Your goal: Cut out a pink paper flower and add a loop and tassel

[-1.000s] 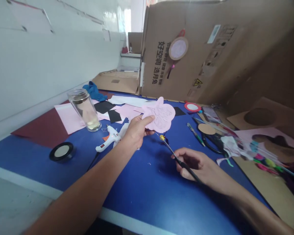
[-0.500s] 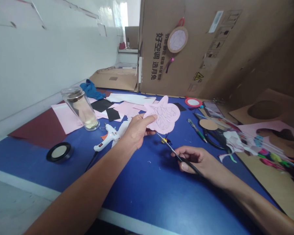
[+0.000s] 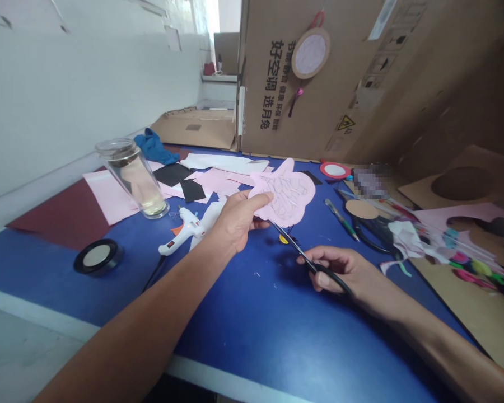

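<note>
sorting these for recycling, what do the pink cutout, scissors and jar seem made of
Pink cutout: paper or thin card, judging by its matte, flat surface and drawn lines.
Scissors: shiny blades, likely steel; dark handles, probably plastic.
Jar: glossy, see-through walls suggest glass, perhaps clear plastic.

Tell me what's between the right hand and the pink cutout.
In the head view, scissors reach from the right hand toward the pink cutout, with a small yellow item showing beside them.
</note>
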### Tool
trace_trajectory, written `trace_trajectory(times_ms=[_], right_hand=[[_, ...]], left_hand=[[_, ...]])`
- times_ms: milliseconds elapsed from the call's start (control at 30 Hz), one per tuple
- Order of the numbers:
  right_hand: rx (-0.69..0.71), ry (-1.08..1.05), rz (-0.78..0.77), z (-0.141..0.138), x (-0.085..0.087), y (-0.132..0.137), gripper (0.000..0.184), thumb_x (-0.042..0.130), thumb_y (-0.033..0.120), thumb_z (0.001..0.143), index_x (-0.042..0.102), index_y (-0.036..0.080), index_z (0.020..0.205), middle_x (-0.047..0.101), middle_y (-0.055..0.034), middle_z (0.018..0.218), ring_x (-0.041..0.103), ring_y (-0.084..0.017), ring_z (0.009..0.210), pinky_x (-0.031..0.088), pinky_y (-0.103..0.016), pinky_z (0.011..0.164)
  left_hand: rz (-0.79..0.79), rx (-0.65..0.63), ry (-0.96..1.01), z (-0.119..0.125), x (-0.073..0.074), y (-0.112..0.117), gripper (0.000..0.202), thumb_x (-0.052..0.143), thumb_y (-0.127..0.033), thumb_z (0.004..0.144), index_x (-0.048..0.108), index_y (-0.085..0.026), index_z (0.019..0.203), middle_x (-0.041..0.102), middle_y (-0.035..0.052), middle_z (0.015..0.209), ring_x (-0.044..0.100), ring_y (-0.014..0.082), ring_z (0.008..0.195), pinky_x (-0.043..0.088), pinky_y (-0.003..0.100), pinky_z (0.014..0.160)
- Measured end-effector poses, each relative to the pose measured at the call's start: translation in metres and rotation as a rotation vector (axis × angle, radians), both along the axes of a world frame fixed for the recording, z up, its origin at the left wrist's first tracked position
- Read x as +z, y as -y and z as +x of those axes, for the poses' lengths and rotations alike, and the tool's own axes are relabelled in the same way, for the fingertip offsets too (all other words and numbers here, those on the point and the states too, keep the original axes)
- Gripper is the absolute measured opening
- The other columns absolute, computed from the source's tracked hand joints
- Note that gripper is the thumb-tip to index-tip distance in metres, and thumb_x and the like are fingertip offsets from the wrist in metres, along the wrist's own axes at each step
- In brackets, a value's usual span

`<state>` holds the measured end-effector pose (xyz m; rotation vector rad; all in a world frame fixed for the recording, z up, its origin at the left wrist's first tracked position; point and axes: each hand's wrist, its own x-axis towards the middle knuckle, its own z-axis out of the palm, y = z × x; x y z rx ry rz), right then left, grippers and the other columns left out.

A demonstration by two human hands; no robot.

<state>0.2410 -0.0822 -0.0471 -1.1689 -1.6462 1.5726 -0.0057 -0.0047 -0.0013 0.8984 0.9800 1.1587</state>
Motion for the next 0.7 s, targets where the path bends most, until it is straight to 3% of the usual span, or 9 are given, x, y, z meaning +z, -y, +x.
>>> trace_trajectory(times_ms=[700], right_hand=[[-0.011, 0.034, -0.014, -0.0008, 0.0010, 0.0004, 0.053, 0.090, 0.064, 0.081, 0.082, 0.022, 0.113, 0.053, 0.0026, 0.072, 0.038, -0.012, 0.064, 0.029, -0.026, 0.058]], left_hand=[[-0.022, -0.026, 0.029, 0.0047, 0.0040, 0.0062, 0.018, 0.084, -0.031, 0.083, 0.079, -0.016, 0.093, 0.082, 0.0134, 0.099, 0.070, 0.0210, 0.079, 0.049, 0.029, 0.062]])
